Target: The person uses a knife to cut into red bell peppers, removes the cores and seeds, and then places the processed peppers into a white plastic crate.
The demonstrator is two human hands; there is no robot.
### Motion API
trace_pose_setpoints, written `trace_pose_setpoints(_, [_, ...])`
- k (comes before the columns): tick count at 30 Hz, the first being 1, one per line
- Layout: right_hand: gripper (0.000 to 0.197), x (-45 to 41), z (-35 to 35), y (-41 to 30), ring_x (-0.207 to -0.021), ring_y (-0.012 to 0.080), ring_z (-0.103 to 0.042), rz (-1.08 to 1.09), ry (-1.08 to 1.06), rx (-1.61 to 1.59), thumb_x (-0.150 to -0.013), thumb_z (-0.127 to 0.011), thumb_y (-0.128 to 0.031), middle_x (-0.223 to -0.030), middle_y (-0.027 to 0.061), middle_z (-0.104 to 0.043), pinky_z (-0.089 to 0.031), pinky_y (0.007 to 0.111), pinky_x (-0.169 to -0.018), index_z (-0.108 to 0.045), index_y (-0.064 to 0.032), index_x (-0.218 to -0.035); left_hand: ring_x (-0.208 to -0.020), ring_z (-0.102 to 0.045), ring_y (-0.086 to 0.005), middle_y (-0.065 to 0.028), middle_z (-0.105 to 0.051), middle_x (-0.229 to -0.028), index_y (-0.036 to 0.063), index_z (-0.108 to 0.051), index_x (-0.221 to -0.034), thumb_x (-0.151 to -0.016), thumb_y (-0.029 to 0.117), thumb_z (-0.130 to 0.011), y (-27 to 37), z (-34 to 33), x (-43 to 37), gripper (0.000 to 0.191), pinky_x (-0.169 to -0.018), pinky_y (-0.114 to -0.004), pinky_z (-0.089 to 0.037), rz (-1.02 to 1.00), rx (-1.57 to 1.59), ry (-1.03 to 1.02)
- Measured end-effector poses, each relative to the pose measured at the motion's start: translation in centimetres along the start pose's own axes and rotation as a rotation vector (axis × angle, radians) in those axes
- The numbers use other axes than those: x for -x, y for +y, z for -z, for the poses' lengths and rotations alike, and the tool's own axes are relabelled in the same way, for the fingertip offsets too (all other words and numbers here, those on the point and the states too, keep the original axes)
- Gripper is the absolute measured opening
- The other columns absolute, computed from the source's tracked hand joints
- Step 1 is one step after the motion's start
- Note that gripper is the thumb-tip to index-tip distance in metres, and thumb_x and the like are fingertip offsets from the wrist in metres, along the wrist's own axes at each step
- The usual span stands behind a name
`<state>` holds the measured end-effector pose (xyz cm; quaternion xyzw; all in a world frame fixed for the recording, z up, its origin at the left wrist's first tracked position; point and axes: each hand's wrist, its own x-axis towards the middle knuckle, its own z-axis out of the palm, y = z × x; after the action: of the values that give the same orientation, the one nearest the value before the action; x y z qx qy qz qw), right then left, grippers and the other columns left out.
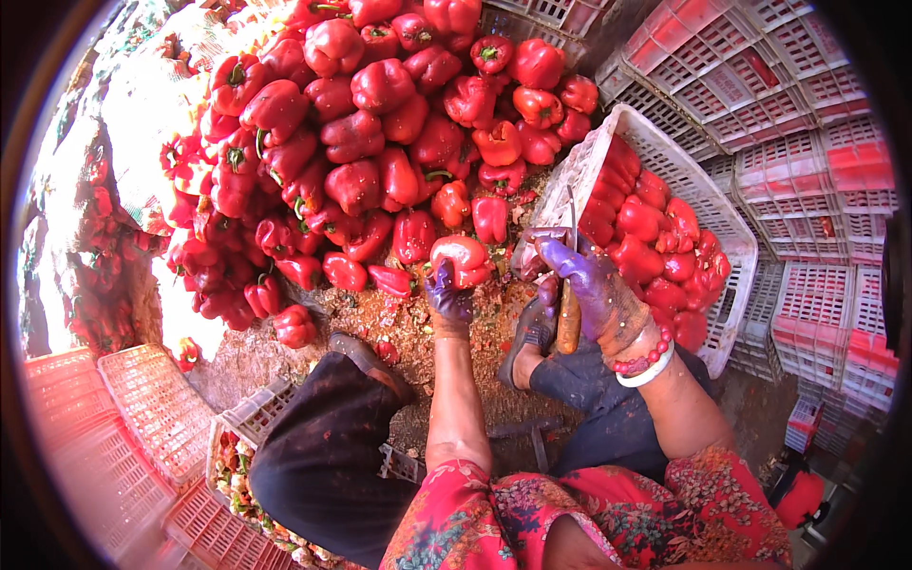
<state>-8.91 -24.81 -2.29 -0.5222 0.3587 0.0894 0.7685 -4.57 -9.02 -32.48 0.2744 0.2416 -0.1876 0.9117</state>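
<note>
My left hand (450,296), in a purple glove, holds a red bell pepper (462,261) at the near edge of a large pile of red bell peppers (356,135). My right hand (588,288), gloved in purple and stained, grips a knife (570,313) with a wooden handle; its thin blade points away from me. Just beyond the right hand stands a white plastic crate (737,274) filled with red peppers (652,221), whose cores cannot be made out. The fingers' undersides are partly hidden on both hands.
Stacked plastic crates (812,299) line the right side, and more crates (153,406) stand at lower left. A crate of pepper cores and scraps (239,470) is beside my left leg. Seeds and bits (399,335) litter the ground between my shoes.
</note>
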Motion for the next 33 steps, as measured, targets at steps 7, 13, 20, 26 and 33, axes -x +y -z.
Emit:
trace_pose_setpoints(7, [0.062,-0.4,1.7,-0.8,-0.062,0.013,-0.06,-0.194,-0.195,-0.045,-0.095,-0.053,-0.057,-0.105,0.0004,-0.065,-0.045,0.027,-0.053,-0.045,-0.0187,-0.143,-0.12,-0.055,-0.0251,-0.0084,-0.058,-0.128,0.0064,-0.051,-0.132,-0.084,0.022,-0.075,7.8,-14.1,7.8,0.057,-0.107,-0.042,-0.042,0.056,-0.024,-0.609])
trace_pose_setpoints(13, [0.063,-0.1,1.8,-1.2,-0.067,0.0037,-0.054,0.21,-0.209,-0.158,-0.096,-0.053,-0.055,-0.101,-0.002,-0.063,-0.044,0.02,-0.05,-0.042,-0.0172,-0.145,-0.118,-0.053,-0.018,-0.0085,-0.056,-0.129,0.0016,-0.041,-0.144,-0.092,0.016,-0.066,12.9,-22.2,11.6,0.059,-0.102,-0.035,-0.043,-0.088,-0.836,-0.577])
trace_pose_setpoints(20, [0.048,1.2,-1.9,-0.5,-0.108,0.0149,-0.058,0.816,-0.121,0.026,-0.097,-0.062,-0.02,-0.121,0.0098,-0.06,-0.048,0.029,-0.095,-0.044,-0.0013,-0.138,-0.108,-0.063,-0.0205,-0.0117,-0.059,-0.125,-0.0001,-0.038,-0.142,-0.09,0.008,-0.066,13.8,-26.4,16.5,0.06,-0.108,-0.036,-0.042,-0.075,-0.495,-0.585])
trace_pose_setpoints(26, [0.055,2.5,-2.8,-1.6,-0.116,0.0174,-0.058,1.018,-0.105,0.43,-0.097,-0.062,-0.015,-0.132,0.0119,-0.059,-0.048,0.031,-0.098,-0.04,-0.002,-0.145,-0.108,-0.062,-0.0212,-0.0104,-0.067,-0.105,0.0007,-0.055,-0.123,-0.081,0.01,-0.078,19.2,-26.3,18.5,0.048,-0.105,-0.039,-0.042,-0.951,-1.438,-0.628])
trace_pose_setpoints(33, [0.078,3.7,-2.2,-0.8,-0.096,0.0238,-0.068,0.997,-0.184,0.774,-0.092,-0.059,-0.005,-0.128,0.0177,-0.062,-0.053,0.035,-0.074,-0.014,-0.0051,-0.156,-0.101,-0.059,-0.0269,-0.0132,-0.057,-0.111,0.003,-0.047,-0.126,-0.068,0.03,-0.091,18.1,-22.8,17.5,0.078,-0.086,-0.04,-0.049,-1.089,-1.436,-0.458])
